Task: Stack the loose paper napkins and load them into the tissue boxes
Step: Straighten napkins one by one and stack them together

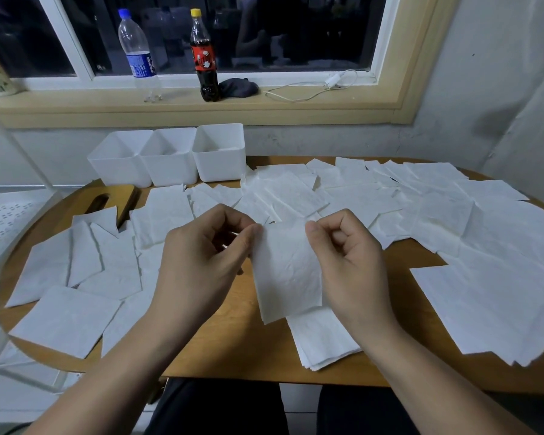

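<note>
A white paper napkin (285, 271) hangs above the wooden table (233, 350), held by both hands at its top corners. My left hand (201, 255) pinches the left corner and my right hand (349, 262) pinches the right corner. Under the held napkin lies a small stack of napkins (321, 343) near the table's front edge. Several loose napkins (484, 246) cover the rest of the table on both sides. Three white open tissue boxes (167, 158) stand in a row at the back left, apparently with nothing in them.
A wooden lid with a slot (113, 196) lies in front of the boxes. On the window sill stand a clear water bottle (139, 54), a cola bottle (204, 58), a dark cloth and a white cable. A white rack (10, 221) stands at the left.
</note>
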`<control>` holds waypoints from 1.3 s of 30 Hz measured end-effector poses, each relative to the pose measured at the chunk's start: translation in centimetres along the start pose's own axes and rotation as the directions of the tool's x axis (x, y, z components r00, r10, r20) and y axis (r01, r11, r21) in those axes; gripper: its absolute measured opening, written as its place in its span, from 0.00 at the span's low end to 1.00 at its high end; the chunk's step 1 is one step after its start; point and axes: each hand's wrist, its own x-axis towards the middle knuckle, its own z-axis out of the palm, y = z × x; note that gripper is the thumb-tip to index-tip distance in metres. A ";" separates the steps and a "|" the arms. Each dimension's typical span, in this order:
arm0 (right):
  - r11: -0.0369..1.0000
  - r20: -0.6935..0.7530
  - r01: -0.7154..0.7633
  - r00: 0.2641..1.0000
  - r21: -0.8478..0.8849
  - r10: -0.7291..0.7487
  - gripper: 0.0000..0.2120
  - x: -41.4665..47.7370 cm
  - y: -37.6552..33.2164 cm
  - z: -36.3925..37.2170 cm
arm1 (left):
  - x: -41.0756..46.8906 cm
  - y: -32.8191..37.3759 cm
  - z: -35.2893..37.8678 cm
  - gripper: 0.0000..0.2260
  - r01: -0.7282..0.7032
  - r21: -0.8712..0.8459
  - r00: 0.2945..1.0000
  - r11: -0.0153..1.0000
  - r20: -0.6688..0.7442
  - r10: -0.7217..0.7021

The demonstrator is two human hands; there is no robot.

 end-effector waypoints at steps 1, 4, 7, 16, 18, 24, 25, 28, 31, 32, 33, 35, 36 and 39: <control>1.000 -0.003 0.003 1.000 -0.003 -0.003 0.10 0.0 0.0 0.0 | 0.0 0.0 0.0 0.04 0.004 -0.012 1.000 1.000 0.000 -0.004; 1.000 -0.012 0.002 1.000 -0.005 -0.002 0.09 0.0 0.2 -0.1 | 0.1 0.1 0.1 0.03 0.027 -0.062 1.000 0.998 0.008 -0.027; 1.000 -0.022 -0.006 1.000 0.001 0.006 0.07 0.1 0.3 -0.3 | 0.3 0.1 0.2 0.03 0.038 -0.086 0.999 0.996 0.023 -0.036; 0.905 0.318 -0.377 0.898 0.198 0.305 0.23 -0.6 0.4 -3.0 | 0.6 -0.3 1.4 0.03 0.156 -0.343 0.987 0.926 0.016 -0.160; 0.877 0.385 -0.437 0.858 0.200 0.339 0.24 -1.2 0.5 -3.8 | 0.6 -0.7 2.0 0.03 0.190 -0.367 0.980 0.910 0.010 -0.201; 0.891 0.356 -0.453 0.828 -0.032 0.434 0.18 -2.8 1.5 -6.2 | 0.2 -2.8 3.7 0.05 0.312 -0.335 0.950 0.889 0.107 -0.293; 0.889 0.343 -0.449 0.825 -0.086 0.450 0.18 -3.0 1.6 -6.4 | 0.1 -3.2 4.0 0.05 0.333 -0.293 0.942 0.896 0.136 -0.305; 0.880 0.304 -0.418 0.828 -0.226 0.471 0.17 -3.3 2.2 -6.9 | -0.2 -4.2 4.8 0.05 0.376 -0.168 0.917 0.911 0.210 -0.340; 0.851 0.268 -0.387 0.830 -0.356 0.489 0.18 -3.5 3.0 -7.0 | -0.4 -5.2 5.4 0.06 0.355 -0.026 0.907 0.934 0.252 -0.338; 0.837 0.265 -0.368 0.829 -0.405 0.493 0.19 -3.5 3.2 -7.0 | -0.5 -5.4 5.5 0.06 0.340 0.020 0.907 0.940 0.257 -0.333; 0.819 0.261 -0.341 0.830 -0.461 0.493 0.19 -3.6 3.4 -7.0 | -0.5 -5.7 5.6 0.06 0.321 0.056 0.910 0.945 0.256 -0.325; 0.789 0.251 -0.296 0.838 -0.538 0.485 0.19 -3.8 3.7 -6.9 | -0.5 -6.2 5.8 0.06 0.291 0.090 0.918 0.953 0.255 -0.304; 0.784 0.247 -0.281 0.843 -0.553 0.477 0.20 -3.9 3.9 -6.9 | -0.5 -6.4 5.8 0.06 0.276 0.098 0.922 0.956 0.254 -0.292; 0.770 0.244 -0.217 0.867 -0.600 0.435 0.21 -4.1 4.6 -6.9 | -0.5 -6.8 5.9 0.06 0.217 0.137 0.934 0.967 0.258 -0.246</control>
